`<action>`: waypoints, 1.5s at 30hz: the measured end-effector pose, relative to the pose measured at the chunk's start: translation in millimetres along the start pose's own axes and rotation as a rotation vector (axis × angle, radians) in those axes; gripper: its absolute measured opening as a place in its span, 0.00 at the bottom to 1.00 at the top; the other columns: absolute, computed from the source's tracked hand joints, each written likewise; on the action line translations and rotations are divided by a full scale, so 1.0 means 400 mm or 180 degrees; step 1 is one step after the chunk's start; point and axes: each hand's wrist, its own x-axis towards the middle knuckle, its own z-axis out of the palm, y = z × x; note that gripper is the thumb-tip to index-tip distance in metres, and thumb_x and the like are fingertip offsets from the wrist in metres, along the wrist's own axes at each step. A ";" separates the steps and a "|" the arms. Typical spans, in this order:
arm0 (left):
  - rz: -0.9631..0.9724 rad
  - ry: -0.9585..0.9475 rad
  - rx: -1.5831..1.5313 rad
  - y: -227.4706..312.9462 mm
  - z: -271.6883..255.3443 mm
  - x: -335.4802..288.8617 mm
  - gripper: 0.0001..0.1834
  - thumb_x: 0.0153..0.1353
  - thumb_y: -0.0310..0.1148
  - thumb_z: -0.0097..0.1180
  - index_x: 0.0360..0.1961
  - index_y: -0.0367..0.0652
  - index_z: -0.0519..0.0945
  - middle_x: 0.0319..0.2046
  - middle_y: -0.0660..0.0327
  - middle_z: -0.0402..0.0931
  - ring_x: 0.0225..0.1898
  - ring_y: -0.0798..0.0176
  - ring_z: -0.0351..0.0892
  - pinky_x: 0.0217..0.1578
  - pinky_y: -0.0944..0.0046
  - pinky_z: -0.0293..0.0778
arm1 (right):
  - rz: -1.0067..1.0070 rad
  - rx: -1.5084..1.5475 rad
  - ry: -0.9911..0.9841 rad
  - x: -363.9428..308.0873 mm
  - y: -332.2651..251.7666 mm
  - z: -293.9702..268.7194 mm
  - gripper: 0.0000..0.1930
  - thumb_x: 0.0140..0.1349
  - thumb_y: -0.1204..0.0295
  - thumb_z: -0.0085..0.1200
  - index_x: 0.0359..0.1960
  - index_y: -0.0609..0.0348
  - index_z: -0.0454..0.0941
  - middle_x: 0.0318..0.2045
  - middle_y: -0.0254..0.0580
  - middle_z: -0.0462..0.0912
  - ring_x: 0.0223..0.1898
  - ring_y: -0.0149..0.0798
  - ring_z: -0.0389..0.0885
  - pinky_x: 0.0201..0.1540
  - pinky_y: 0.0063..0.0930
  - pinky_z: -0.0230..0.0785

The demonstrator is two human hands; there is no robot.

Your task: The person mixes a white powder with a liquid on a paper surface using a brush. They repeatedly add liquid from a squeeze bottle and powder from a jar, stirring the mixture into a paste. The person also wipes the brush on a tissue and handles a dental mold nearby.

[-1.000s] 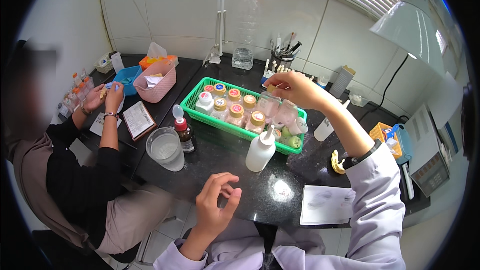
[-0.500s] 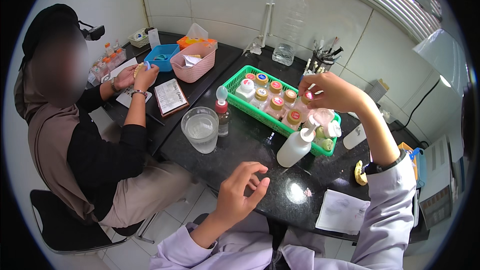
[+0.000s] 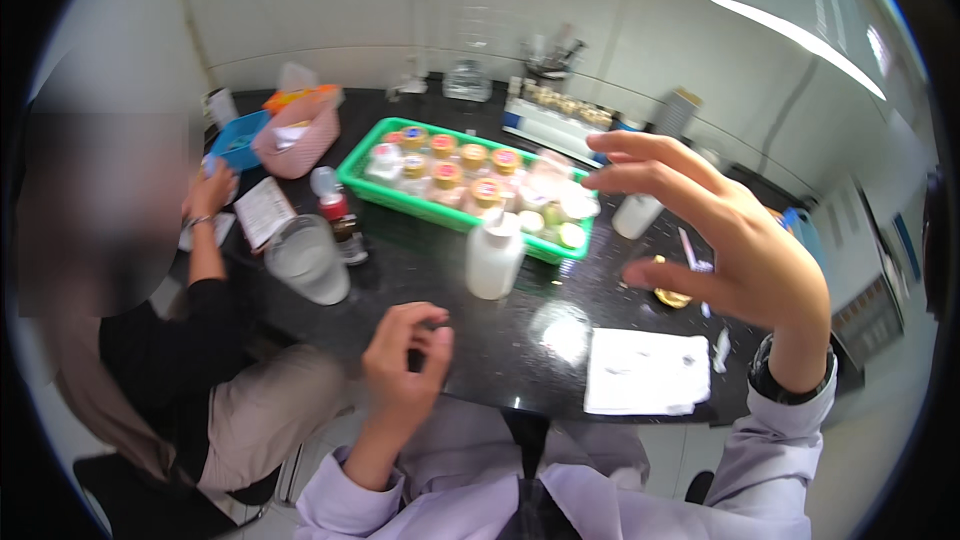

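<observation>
My right hand (image 3: 735, 235) is raised over the right side of the table, its fingers spread and nothing between them. Behind it lies a small yellow dental cast (image 3: 672, 286), partly covered by the thumb. My left hand (image 3: 405, 365) hovers at the table's front edge, loosely curled with a gap between thumb and fingers and nothing visible in it. A white squeeze bottle (image 3: 495, 262) stands upright ahead of it, in front of a green plastic basket (image 3: 400, 202) holding several gold-capped jars (image 3: 446, 180). Below my right hand, a white paper sheet (image 3: 648, 372) lies flat near the front edge.
A water glass (image 3: 308, 262) and a red-collared dropper bottle (image 3: 338, 215) stand left. A white bottle (image 3: 636, 216), a rack of small pieces (image 3: 560, 120) and a lamp (image 3: 810, 5) are right and behind. A co-worker (image 3: 190, 340) sits left, beside a pink basket (image 3: 300, 145).
My right hand has left the jars in the green basket, moving right and nearer with its fingers spreading. The whole view has turned to the right. The left hand stays low, slightly more curled.
</observation>
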 end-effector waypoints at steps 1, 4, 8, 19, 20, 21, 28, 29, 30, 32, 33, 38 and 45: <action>-0.0059 0.0025 -0.0020 -0.002 0.003 0.000 0.07 0.58 0.23 0.58 0.39 0.37 0.78 0.37 0.58 0.78 0.27 0.70 0.78 0.29 0.71 0.74 | 0.0034 -0.0168 0.0251 -0.048 -0.013 -0.026 0.28 0.52 0.65 0.66 0.55 0.56 0.74 0.61 0.48 0.71 0.59 0.50 0.72 0.60 0.42 0.66; -0.0154 0.0069 -0.0116 -0.009 0.013 -0.010 0.07 0.58 0.22 0.57 0.38 0.37 0.78 0.37 0.58 0.78 0.28 0.70 0.78 0.30 0.71 0.74 | 0.0416 -0.0689 0.1086 -0.197 -0.047 -0.103 0.21 0.56 0.64 0.62 0.49 0.61 0.76 0.54 0.49 0.76 0.54 0.43 0.76 0.55 0.34 0.68; -0.0062 0.0103 0.0062 -0.010 0.020 -0.012 0.05 0.59 0.24 0.56 0.37 0.37 0.77 0.36 0.59 0.77 0.27 0.70 0.77 0.30 0.71 0.72 | 0.1976 -0.0651 0.2193 -0.336 0.021 -0.083 0.08 0.65 0.70 0.51 0.41 0.61 0.77 0.39 0.40 0.81 0.39 0.32 0.79 0.44 0.27 0.70; -0.0053 -0.0013 0.0215 0.005 0.029 -0.014 0.06 0.63 0.27 0.54 0.39 0.36 0.76 0.34 0.61 0.76 0.30 0.73 0.75 0.33 0.72 0.73 | 0.2731 -0.1542 0.0138 -0.433 0.458 0.169 0.27 0.51 0.84 0.56 0.55 0.67 0.67 0.39 0.62 0.80 0.45 0.60 0.78 0.49 0.48 0.70; -0.0015 -0.0026 0.0224 0.005 0.030 -0.016 0.06 0.63 0.27 0.54 0.39 0.36 0.76 0.35 0.61 0.76 0.31 0.73 0.75 0.34 0.72 0.73 | 0.2929 -0.1612 -0.0042 -0.433 0.456 0.180 0.27 0.49 0.86 0.54 0.55 0.64 0.68 0.35 0.60 0.79 0.43 0.59 0.78 0.47 0.49 0.70; -0.0046 -0.0066 0.0201 0.008 0.033 -0.016 0.07 0.62 0.27 0.54 0.39 0.36 0.76 0.36 0.61 0.76 0.32 0.71 0.75 0.35 0.70 0.72 | 0.2912 -0.1788 -0.0035 -0.432 0.450 0.188 0.27 0.49 0.86 0.54 0.54 0.62 0.68 0.34 0.60 0.79 0.41 0.59 0.79 0.45 0.49 0.71; 0.1401 0.0346 0.0621 -0.023 0.056 -0.082 0.10 0.60 0.30 0.56 0.42 0.41 0.73 0.37 0.59 0.76 0.33 0.58 0.74 0.40 0.56 0.70 | 0.2757 -0.1157 0.0414 -0.460 0.418 0.150 0.11 0.56 0.79 0.50 0.41 0.61 0.73 0.28 0.57 0.79 0.35 0.58 0.80 0.41 0.50 0.70; 0.1392 0.0180 0.0760 -0.030 0.053 -0.107 0.11 0.63 0.37 0.54 0.43 0.45 0.72 0.38 0.61 0.77 0.42 0.57 0.72 0.51 0.49 0.64 | 0.2949 -0.0663 0.0607 -0.465 0.410 0.129 0.06 0.57 0.79 0.47 0.36 0.64 0.73 0.23 0.51 0.78 0.30 0.47 0.81 0.35 0.40 0.69; 0.1411 0.0181 0.0939 -0.036 0.054 -0.123 0.12 0.63 0.38 0.52 0.44 0.44 0.71 0.39 0.60 0.76 0.43 0.57 0.71 0.54 0.48 0.60 | 0.3051 -0.0249 0.0758 -0.465 0.389 0.100 0.06 0.58 0.79 0.45 0.35 0.64 0.73 0.20 0.42 0.75 0.25 0.32 0.78 0.31 0.28 0.67; 0.1463 0.0186 0.1280 -0.053 0.067 -0.144 0.15 0.64 0.40 0.48 0.46 0.43 0.69 0.39 0.57 0.75 0.46 0.56 0.70 0.61 0.46 0.53 | 0.2970 -0.0074 0.0968 -0.495 0.359 0.049 0.07 0.60 0.78 0.44 0.36 0.62 0.75 0.23 0.34 0.73 0.28 0.21 0.74 0.30 0.19 0.64; 0.1322 0.0289 0.1330 -0.073 0.082 -0.159 0.17 0.67 0.46 0.42 0.48 0.46 0.69 0.40 0.59 0.76 0.51 0.57 0.67 0.65 0.46 0.43 | 0.2882 0.0379 0.1283 -0.493 0.324 0.028 0.08 0.60 0.78 0.44 0.38 0.62 0.75 0.24 0.33 0.74 0.29 0.21 0.74 0.31 0.19 0.65; 0.1266 0.0208 0.1620 -0.104 0.084 -0.177 0.17 0.68 0.50 0.39 0.45 0.52 0.73 0.39 0.69 0.79 0.51 0.63 0.66 0.66 0.49 0.40 | 0.2016 0.1254 0.2539 -0.473 0.149 0.024 0.09 0.64 0.77 0.50 0.45 0.62 0.75 0.32 0.35 0.75 0.34 0.25 0.75 0.37 0.20 0.70; 0.1232 0.0197 0.1413 -0.100 0.082 -0.172 0.17 0.68 0.50 0.39 0.41 0.54 0.77 0.38 0.72 0.80 0.49 0.66 0.68 0.66 0.54 0.41 | 0.0867 0.1350 0.3363 -0.471 0.023 0.100 0.16 0.70 0.59 0.48 0.45 0.60 0.68 0.24 0.37 0.70 0.26 0.32 0.72 0.31 0.24 0.70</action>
